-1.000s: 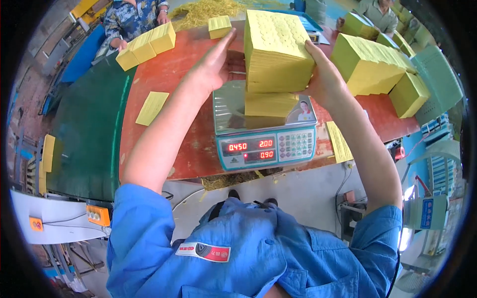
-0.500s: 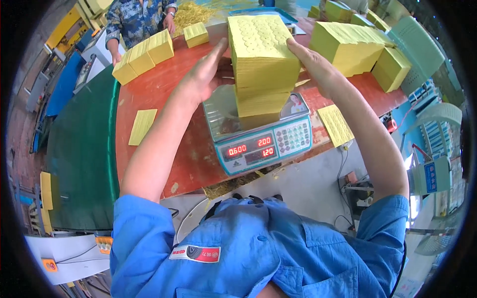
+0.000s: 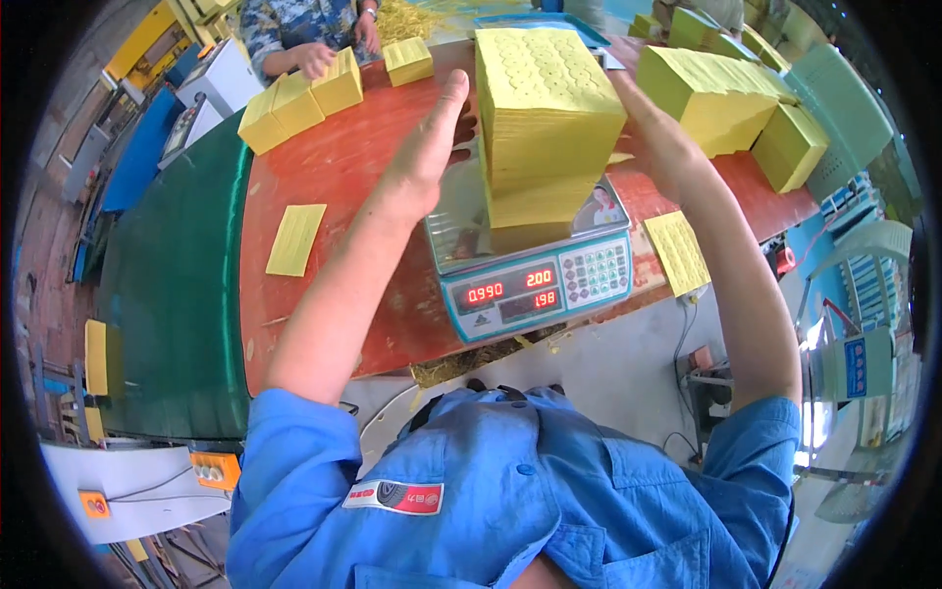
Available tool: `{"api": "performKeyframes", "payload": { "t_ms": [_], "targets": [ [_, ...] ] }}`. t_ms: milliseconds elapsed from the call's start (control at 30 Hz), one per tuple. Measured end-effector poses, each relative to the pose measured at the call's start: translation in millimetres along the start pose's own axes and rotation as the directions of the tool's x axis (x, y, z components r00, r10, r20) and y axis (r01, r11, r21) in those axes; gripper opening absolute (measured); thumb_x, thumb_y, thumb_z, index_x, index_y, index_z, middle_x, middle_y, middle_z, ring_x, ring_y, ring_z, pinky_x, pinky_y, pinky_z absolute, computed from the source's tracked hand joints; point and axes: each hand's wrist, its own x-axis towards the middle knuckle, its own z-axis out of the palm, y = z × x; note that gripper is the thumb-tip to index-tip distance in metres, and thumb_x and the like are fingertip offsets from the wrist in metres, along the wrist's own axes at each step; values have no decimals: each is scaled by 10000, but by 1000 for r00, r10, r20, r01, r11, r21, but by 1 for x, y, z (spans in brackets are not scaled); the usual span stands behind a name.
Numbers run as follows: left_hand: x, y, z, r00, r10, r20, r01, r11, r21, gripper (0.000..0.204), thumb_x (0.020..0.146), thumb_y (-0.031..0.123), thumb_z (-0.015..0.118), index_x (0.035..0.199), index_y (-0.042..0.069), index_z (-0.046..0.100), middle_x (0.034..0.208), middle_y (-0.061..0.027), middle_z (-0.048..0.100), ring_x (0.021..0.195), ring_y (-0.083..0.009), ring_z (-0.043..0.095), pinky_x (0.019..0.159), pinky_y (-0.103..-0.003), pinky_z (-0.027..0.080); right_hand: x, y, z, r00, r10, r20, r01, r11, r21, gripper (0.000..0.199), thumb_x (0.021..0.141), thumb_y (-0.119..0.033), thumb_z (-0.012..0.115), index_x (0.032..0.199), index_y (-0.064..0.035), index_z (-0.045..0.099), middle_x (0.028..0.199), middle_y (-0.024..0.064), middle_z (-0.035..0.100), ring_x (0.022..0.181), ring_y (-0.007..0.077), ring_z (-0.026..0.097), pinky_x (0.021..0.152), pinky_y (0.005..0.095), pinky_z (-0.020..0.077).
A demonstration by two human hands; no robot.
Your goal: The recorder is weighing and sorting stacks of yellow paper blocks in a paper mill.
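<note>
A tall stack of yellow embossed paper sheets [image 3: 549,137] stands on the digital scale [image 3: 542,312], whose red display is lit. Round scalloped patterns cover the stack's top, and its lower part is offset a little. To its left, my left hand [image 3: 432,152] is held upright with fingers stretched and a gap between palm and paper. Close by the right side, my right hand [image 3: 662,137] has its thumb pointing up and fingers loosely extended; the stack partly hides it. Whether the right fingertips still touch the paper is hard to see. Neither hand grips anything.
Single yellow sheets lie left [image 3: 295,240] and right [image 3: 677,253] of the scale on the red table [image 3: 343,324]. More yellow stacks [image 3: 711,98] stand at the right, others [image 3: 299,103] beside a co-worker's hand [image 3: 314,61]. A green belt [image 3: 172,314] adjoins the table's left.
Both hands have moved outward from the stack, letting it rest on the scale. The display reading has risen. At the far left, the co-worker's hand has moved onto the top of the small stacks.
</note>
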Motion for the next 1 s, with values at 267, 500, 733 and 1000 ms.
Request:
{"api": "performKeyframes", "payload": {
  "t_ms": [267, 500, 733, 1000],
  "targets": [
    [12, -38, 59, 991, 132, -21, -121, 825, -551, 792, 961, 661, 336, 1456, 43, 357, 1393, -80, 481, 1276, -192, 438, 1067, -341, 344, 59, 79, 36, 939, -178, -293, 319, 765, 559, 670, 911, -559, 552, 1393, -101, 467, 1347, 98, 540, 1240, 220, 499, 998, 427, 419],
    [5, -45, 71, 981, 59, -183, -150, 831, -535, 699, 990, 612, 322, 1412, 65, 426, 1393, -56, 482, 1222, -168, 479, 1032, -323, 374, 43, 57, 37, 977, -69, -202, 186, 739, 648, 476, 960, -354, 556, 1343, -77, 497, 1303, 82, 580, 1182, 204, 549, 951, 398, 478],
    [-111, -70, 22, 916, 114, -384, -264, 893, -365, 619, 1007, 477, 371, 1366, -22, 438, 1385, -190, 485, 1259, -300, 501, 1063, -429, 378, -51, 100, 10, 927, -244, -286, 375, 656, 655, 516, 1032, -381, 343, 1322, 22, 484, 1324, 159, 547, 1245, 271, 499, 1071, 408, 350],
    [-231, -106, 126, 859, -135, -494, -90, 910, -405, 395, 1007, 320, 422, 1126, -10, 603, 1026, -148, 674, 902, -239, 646, 817, -372, 507, -181, 175, 22, 995, -101, -8, 65, 577, 814, 392, 986, -300, 439, 1113, 41, 581, 1121, 215, 645, 1105, 340, 608, 971, 440, 452]
  ]
}}
